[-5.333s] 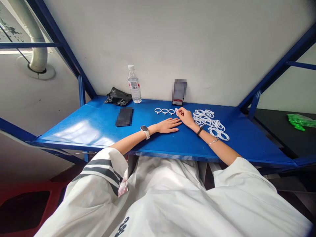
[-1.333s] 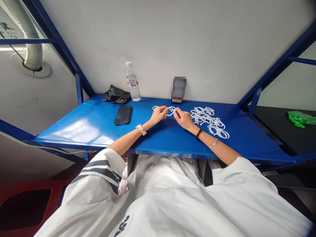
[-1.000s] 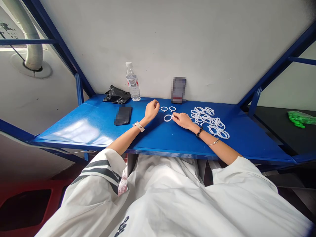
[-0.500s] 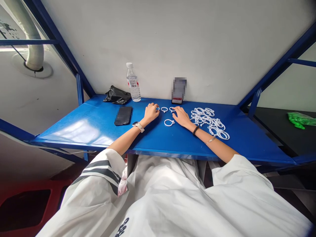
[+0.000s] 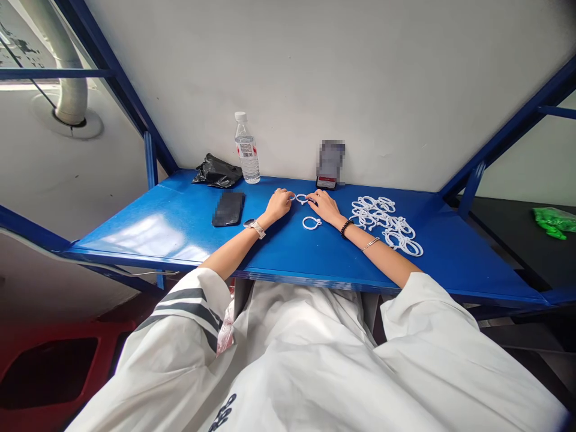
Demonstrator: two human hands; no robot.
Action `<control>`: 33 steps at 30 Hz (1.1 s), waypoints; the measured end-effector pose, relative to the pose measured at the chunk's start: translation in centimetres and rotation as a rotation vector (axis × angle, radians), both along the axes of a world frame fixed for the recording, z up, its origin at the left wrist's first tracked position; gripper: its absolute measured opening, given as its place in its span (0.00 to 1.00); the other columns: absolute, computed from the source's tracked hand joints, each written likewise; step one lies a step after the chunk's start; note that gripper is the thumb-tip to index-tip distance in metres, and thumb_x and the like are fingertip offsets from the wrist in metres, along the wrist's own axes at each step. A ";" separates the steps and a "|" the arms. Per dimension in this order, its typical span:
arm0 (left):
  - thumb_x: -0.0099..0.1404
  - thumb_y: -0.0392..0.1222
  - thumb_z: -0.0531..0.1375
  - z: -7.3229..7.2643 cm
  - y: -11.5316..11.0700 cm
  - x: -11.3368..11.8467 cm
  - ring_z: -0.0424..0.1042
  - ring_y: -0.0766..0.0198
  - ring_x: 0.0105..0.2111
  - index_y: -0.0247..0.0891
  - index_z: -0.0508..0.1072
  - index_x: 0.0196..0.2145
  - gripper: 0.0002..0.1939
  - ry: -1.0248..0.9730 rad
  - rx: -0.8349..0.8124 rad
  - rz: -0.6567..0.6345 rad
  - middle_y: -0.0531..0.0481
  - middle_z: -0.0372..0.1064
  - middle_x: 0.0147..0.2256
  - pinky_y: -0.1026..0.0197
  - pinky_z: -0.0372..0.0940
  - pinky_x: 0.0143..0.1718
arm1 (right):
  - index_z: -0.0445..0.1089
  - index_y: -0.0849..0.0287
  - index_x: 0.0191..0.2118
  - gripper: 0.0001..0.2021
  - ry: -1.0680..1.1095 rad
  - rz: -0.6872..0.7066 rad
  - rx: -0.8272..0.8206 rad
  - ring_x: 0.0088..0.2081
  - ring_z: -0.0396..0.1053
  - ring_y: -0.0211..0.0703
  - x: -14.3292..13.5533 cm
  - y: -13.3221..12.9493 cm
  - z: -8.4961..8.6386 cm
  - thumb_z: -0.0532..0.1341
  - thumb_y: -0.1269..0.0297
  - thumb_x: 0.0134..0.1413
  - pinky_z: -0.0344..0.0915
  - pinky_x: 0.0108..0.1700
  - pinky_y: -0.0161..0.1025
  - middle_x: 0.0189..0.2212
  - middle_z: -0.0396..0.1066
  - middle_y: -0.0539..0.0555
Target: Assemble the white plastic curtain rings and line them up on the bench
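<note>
My left hand (image 5: 278, 204) rests on the blue table with its fingers curled on a small white ring (image 5: 293, 197), partly covered by the fingertips. A second white ring (image 5: 301, 198) with a little eyelet lies between the hands. The fingertips of my right hand (image 5: 324, 205) are closed at this ring's right edge; whatever is beneath the palm is hidden. Nearer to me, a single white ring (image 5: 311, 223) lies flat. To the right of my right hand is a loose pile of white rings (image 5: 382, 219).
A water bottle (image 5: 248, 153) stands against the wall beside a crumpled black bag (image 5: 218, 171). A dark flat phone-like object (image 5: 228, 209) lies left of my left hand. A blurred device (image 5: 330, 162) leans at the back. Blue metal bars (image 5: 150, 159) flank the table (image 5: 279, 258).
My right hand has moved left, its fingertips now at the middle ring's edge. The right-hand ring of the row no longer shows. My left hand stays on its ring; the view shifted slightly.
</note>
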State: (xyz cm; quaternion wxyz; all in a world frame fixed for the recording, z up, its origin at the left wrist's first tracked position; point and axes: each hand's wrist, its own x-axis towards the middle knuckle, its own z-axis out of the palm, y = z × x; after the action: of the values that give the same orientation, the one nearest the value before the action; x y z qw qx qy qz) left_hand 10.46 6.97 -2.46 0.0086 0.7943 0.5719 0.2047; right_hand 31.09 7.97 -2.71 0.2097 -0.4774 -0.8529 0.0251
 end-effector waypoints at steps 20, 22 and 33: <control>0.72 0.35 0.55 -0.4 1.1 0.3 0.73 0.53 0.46 0.32 0.74 0.55 0.16 0.007 -0.013 0.011 0.37 0.72 0.47 0.56 0.67 0.49 | 0.75 0.56 0.48 0.11 -0.005 0.016 0.019 0.46 0.70 0.48 -1.0 0.2 0.2 0.56 0.64 0.70 0.62 0.35 0.38 0.45 0.72 0.58; 0.72 0.36 0.55 -0.3 0.8 0.4 0.72 0.51 0.48 0.32 0.73 0.57 0.18 0.033 0.016 -0.017 0.36 0.70 0.51 0.55 0.66 0.51 | 0.74 0.56 0.50 0.11 0.001 0.016 0.020 0.46 0.70 0.49 -0.9 0.0 0.2 0.55 0.64 0.70 0.63 0.36 0.38 0.45 0.72 0.59; 0.75 0.38 0.52 0.2 0.2 0.7 0.67 0.50 0.50 0.37 0.78 0.50 0.17 0.155 0.087 -0.182 0.38 0.69 0.49 0.53 0.65 0.49 | 0.72 0.59 0.48 0.10 0.064 -0.100 -0.009 0.42 0.71 0.49 -0.4 -0.7 0.6 0.56 0.69 0.64 0.64 0.38 0.40 0.42 0.74 0.58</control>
State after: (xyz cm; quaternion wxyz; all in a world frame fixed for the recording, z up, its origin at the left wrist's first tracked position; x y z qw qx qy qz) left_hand 11.16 7.16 -2.29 -0.0516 0.8559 0.4870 0.1660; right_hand 30.68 7.31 -2.07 0.2357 -0.5191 -0.8209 0.0336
